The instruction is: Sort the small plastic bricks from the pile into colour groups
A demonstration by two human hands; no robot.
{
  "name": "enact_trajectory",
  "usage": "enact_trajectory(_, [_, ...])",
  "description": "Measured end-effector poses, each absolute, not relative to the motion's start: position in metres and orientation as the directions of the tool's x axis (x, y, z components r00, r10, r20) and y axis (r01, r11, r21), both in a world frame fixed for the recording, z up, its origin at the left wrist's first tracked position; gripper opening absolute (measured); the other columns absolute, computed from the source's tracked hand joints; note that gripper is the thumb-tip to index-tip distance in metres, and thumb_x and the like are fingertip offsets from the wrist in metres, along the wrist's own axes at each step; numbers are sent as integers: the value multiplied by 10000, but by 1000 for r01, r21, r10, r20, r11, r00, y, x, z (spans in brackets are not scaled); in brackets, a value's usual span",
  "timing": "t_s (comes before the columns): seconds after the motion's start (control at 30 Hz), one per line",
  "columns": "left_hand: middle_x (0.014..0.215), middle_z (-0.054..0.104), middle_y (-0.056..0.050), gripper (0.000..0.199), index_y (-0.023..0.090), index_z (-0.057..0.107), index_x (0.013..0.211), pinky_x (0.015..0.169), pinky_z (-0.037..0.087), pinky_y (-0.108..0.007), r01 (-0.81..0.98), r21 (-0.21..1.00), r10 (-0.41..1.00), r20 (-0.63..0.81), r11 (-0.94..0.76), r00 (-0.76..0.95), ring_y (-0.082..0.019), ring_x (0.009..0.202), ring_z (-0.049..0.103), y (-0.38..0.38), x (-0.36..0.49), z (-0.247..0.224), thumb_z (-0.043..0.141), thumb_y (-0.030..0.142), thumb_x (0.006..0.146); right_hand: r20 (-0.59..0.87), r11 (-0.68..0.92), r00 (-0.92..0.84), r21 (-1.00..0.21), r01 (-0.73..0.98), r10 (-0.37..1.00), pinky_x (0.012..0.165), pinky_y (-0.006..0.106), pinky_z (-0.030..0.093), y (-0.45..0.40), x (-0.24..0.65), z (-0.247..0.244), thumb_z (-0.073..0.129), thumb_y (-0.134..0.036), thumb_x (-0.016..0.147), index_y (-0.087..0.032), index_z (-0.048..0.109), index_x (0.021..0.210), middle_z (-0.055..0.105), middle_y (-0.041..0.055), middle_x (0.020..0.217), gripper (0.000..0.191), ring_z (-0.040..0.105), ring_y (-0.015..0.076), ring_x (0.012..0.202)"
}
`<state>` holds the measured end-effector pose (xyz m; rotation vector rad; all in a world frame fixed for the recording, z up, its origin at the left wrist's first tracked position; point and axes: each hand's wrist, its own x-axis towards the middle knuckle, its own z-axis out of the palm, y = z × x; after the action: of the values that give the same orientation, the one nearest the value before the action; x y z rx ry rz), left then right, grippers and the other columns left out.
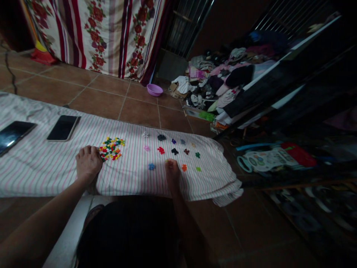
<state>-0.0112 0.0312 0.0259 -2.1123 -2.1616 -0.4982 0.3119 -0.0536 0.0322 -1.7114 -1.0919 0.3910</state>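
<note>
A: Here we are over a long, low surface draped in a striped cloth [131, 178], running out past both hands, with brown floor tiles [103, 91] ahead of them.

B: Dim room, too! A floral curtain [111, 37] hangs ahead of the left hand, a purple basin [154, 90] sits on the tiles ahead of the right, and a heap of clothes [223, 74] sprawls farther off to its right.

A: Now the left hand [89, 162]: fingers curled, knuckles up, resting at the near left edge of the mixed pile [112, 148]. Is it gripping anything?

B: Can't tell, the fingertips are hidden. But what a pile: tiny, knobbly pieces in red, yellow, green and white!

A: Over to the right hand [173, 172], fingers drawn in, a yellowish speck [166, 161] at the tips. Pinched or just touching? I can't tell.

B: It's among little single-colour clusters: blue cluster [151, 166] to its left, orange cluster [184, 168] just right, red cluster [161, 150] ahead.

A: Textures? Soft, rumpled cloth, bunched into folds right of that hand; a smooth, glossy-faced phone [61, 128] lies ahead-left of the left hand.
</note>
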Motion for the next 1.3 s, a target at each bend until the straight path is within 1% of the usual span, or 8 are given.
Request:
enact_trajectory(0.13, [1082,550,-195,323,119,538,1024,782,381,-442,985,170,961,272,-7,-40,-346,1033,481,31,-11,26,292,290,906,232,-173,664,-858,484,711,719,322,498,-68,358,29,490,-506,793,-185,593,925,661,80,902,362,607,195,791])
enact_trajectory(0.23, [1088,546,-193,314,125,534,1032,784,380,-441,985,173,960,276,-8,-41,-346,1043,476,31,-11,27,304,293,900,275,-256,734,-814,522,621,757,337,482,-80,393,23,479,-479,770,-184,612,919,660,83,903,356,596,211,825])
enact_trajectory(0.43, [1062,552,-200,321,122,543,1028,773,389,-450,984,177,959,281,-9,-42,-349,1032,485,31,-11,27,298,284,899,389,-435,782,-668,604,488,801,388,461,-98,457,8,427,-395,717,-155,634,869,668,139,865,352,582,251,814])
enact_trajectory(0.63, [1047,561,-200,313,131,551,1019,771,405,-466,983,181,956,290,-7,-47,-355,1034,495,31,-11,27,310,286,891,361,-516,774,-589,622,521,779,399,464,-100,490,-4,431,-353,680,-142,650,824,682,150,806,337,583,262,771])
enact_trajectory(0.77, [1051,558,-197,296,144,550,1023,783,407,-484,981,194,956,291,-11,-47,-355,1037,500,31,-10,28,324,274,883,345,-545,769,-553,630,538,788,384,463,-93,495,-6,423,-328,671,-150,663,817,695,139,816,332,589,255,782])
enact_trajectory(0.97, [1066,555,-209,309,128,556,1045,780,393,-477,972,234,959,277,-13,-54,-362,1043,489,31,-10,29,338,270,880,313,-546,771,-561,622,555,818,375,460,-86,500,-7,414,-329,664,-135,688,864,708,141,860,390,611,256,806])
enact_trajectory(1.13, [1072,559,-210,331,106,561,1047,762,390,-447,982,188,962,270,-12,-40,-350,1029,491,31,-11,28,326,275,888,335,-486,738,-583,651,586,826,370,458,-88,504,-12,402,-342,666,-116,691,892,709,161,912,431,616,266,851])
enact_trajectory(1.3, [1069,563,-201,333,103,565,1023,753,387,-431,989,147,958,285,-11,-32,-336,1012,494,32,-11,27,315,286,902,343,-473,717,-569,673,607,817,373,456,-83,504,-12,388,-333,662,-123,697,867,710,153,889,426,611,265,838])
